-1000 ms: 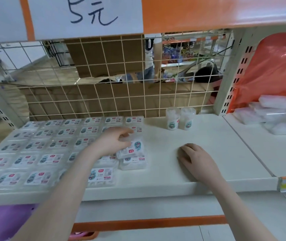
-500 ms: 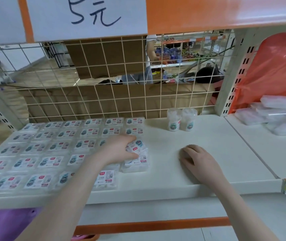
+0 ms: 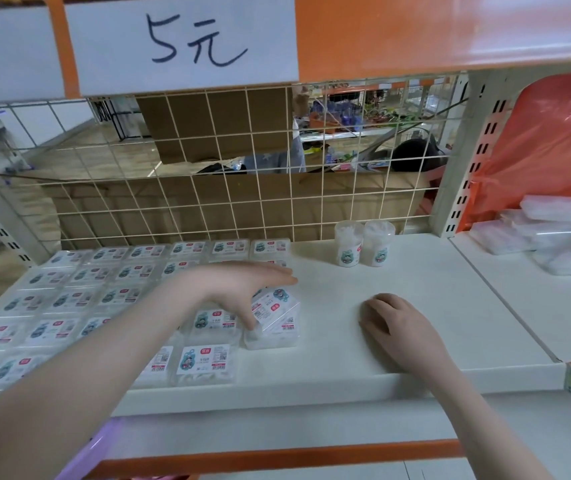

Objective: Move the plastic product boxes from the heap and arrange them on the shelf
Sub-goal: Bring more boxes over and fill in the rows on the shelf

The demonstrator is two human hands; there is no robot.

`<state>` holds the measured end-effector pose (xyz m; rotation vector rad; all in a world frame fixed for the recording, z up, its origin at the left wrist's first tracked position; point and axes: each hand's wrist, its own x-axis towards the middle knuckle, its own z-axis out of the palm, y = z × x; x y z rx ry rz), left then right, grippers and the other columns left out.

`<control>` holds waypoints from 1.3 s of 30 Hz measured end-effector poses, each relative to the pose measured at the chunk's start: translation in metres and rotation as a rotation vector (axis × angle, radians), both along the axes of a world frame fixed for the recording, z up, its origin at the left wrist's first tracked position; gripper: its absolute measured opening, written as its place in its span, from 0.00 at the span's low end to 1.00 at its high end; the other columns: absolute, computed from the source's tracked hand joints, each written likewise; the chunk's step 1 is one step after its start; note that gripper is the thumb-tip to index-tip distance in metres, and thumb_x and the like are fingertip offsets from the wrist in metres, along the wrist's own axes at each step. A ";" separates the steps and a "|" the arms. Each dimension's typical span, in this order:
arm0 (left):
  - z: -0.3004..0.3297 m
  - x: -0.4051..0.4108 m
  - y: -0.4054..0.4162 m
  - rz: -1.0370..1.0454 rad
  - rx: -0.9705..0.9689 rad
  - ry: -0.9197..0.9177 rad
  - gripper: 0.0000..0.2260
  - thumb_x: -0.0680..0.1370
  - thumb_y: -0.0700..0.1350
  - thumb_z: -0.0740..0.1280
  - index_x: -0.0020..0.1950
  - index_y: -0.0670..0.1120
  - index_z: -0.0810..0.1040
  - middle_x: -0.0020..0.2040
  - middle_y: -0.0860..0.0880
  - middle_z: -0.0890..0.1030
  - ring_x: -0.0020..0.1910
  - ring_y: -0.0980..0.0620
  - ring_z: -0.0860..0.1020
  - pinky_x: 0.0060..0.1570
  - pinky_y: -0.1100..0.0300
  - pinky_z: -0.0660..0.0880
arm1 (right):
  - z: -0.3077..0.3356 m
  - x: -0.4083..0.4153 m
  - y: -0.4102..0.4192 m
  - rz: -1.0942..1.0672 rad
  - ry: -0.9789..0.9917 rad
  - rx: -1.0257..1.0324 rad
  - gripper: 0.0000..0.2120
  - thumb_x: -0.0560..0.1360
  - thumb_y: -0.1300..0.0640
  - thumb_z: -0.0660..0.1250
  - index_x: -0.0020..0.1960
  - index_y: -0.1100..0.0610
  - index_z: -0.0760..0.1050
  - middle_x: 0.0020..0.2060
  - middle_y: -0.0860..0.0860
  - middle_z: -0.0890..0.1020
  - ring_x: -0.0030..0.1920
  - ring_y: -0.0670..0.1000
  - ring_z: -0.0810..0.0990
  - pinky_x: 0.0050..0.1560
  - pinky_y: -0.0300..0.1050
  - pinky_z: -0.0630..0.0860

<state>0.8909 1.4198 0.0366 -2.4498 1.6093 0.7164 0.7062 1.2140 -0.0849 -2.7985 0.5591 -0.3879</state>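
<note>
Clear plastic product boxes (image 3: 111,296) with white printed labels, laid flat in neat rows over the left part of the white shelf (image 3: 398,306), back row close to the wire grid (image 3: 242,202). Left hand (image 3: 242,289) reaching in from the lower left, palm down, thumb and fingers pinching one tilted box (image 3: 275,306) at the right edge of the rows. Tilted box raised on one side, leaning over another flat box (image 3: 270,336) just beneath it. Right hand (image 3: 398,327) resting on the bare shelf to the right, fingers loosely curled, holding nothing, well apart from the rows. Two round clear tubs (image 3: 363,242) upright side by side near the back of the shelf, between the rows and the upright post. Heap of clear boxes (image 3: 547,233) on the neighbouring shelf section at far right, before an orange plastic sheet (image 3: 554,140). White paper sign (image 3: 187,43) reading "5元" on the orange shelf edge above.
</note>
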 end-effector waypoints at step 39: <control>-0.025 -0.013 0.026 -0.098 -0.193 -0.112 0.39 0.71 0.55 0.73 0.76 0.55 0.56 0.77 0.57 0.54 0.75 0.58 0.51 0.73 0.59 0.51 | -0.003 0.000 -0.002 -0.002 -0.011 -0.003 0.17 0.77 0.49 0.63 0.63 0.54 0.74 0.61 0.49 0.75 0.62 0.51 0.72 0.60 0.41 0.66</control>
